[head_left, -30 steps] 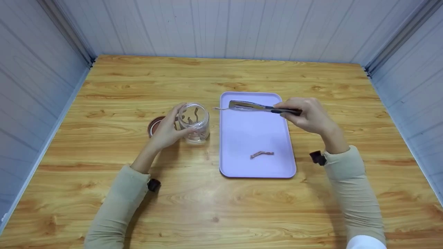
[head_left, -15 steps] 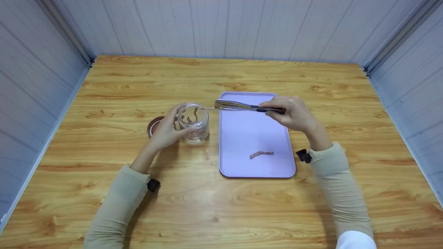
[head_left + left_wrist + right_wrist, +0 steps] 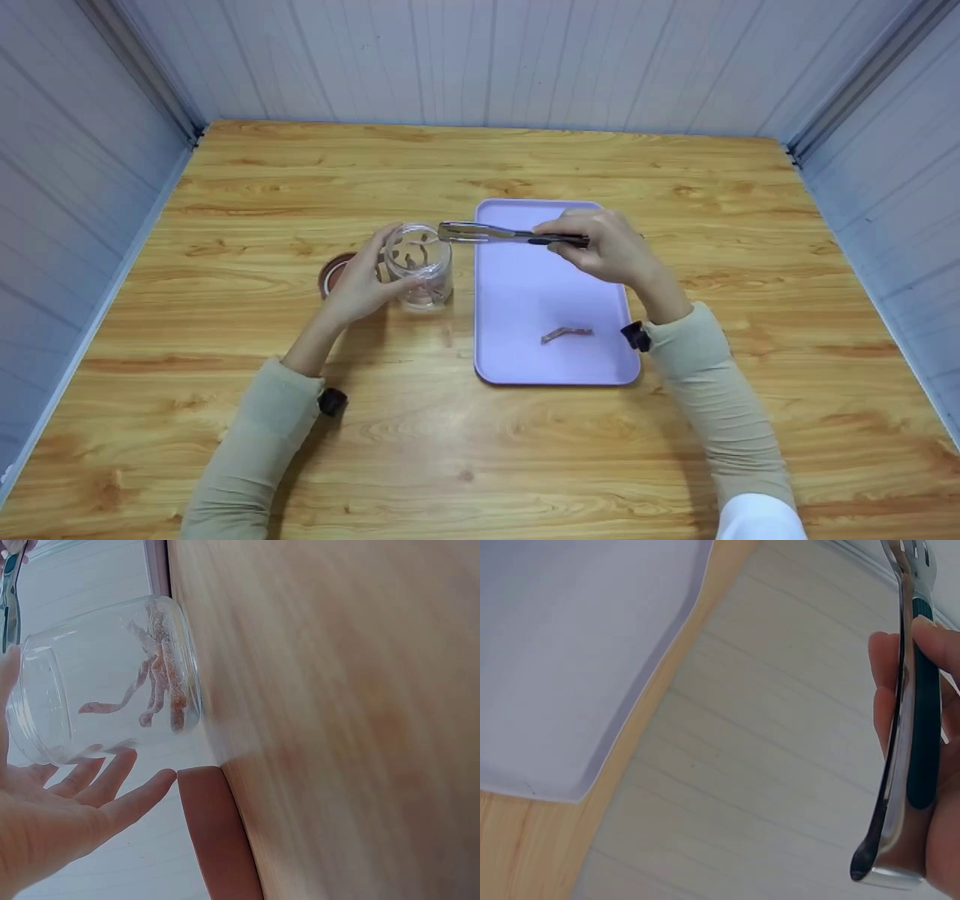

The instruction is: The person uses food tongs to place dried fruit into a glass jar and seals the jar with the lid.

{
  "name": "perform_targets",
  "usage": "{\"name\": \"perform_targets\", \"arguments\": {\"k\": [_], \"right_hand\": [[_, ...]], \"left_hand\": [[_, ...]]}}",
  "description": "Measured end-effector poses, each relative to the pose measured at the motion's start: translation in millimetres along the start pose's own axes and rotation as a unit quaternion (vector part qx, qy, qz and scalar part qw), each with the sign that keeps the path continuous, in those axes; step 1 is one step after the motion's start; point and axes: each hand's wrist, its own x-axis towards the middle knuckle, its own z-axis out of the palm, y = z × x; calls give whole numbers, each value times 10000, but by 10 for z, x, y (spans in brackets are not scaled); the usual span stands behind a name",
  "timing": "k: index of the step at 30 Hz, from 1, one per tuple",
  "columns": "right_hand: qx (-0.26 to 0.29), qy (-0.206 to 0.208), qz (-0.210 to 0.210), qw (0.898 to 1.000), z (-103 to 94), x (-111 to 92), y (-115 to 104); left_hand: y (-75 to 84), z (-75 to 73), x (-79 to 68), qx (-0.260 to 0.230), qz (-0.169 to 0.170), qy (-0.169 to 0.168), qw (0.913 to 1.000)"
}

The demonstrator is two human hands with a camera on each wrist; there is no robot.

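Note:
My left hand (image 3: 365, 285) grips a clear, lidless jar (image 3: 97, 682) round its side near the mouth; the jar stands upright on the table. Several thin brownish dried strips (image 3: 161, 675) lie heaped at its bottom. In my right hand (image 3: 604, 244) are metal tongs (image 3: 911, 712) with dark green grips, squeezed between thumb and fingers. The tongs' tips reach the jar's rim in the head view, and a thin strip (image 3: 424, 240) extends from them over the mouth. One more bent strip (image 3: 566, 333) lies on the lilac tray (image 3: 525, 292).
A reddish-brown lid (image 3: 221, 832) lies on the wooden table (image 3: 465, 450) just left of the jar, partly behind my left hand. The tray sits right of the jar, under my right hand. Pale panel walls (image 3: 487, 60) stand at the back and both sides.
My right hand has moved left with the tongs, bringing the strip from above the tray's left edge to over the jar's mouth. My left hand and the jar have stayed in place.

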Motion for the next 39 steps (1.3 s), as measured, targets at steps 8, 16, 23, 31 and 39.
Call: {"name": "perform_targets", "arguments": {"k": [8,16,23,31,39], "right_hand": [[-130,-49,-101,9999,50,23,-6],[-163,-50,52,9998,-64,-69,-16],[-198,5,58,9998,-221,-266,12],[-329,-110,296,9990,-351,-582,119],[-538,-338,694,9956,-402,-855,183]], "left_hand": [[-97,17,38,135,-19,-4,9999],[-228,38,76,237,-62,124,9996],[-220,33,73,248,-57,99,9996],[-253,32,76,128,-39,59,9999],[-237,36,78,194,-49,72,9998]]}}
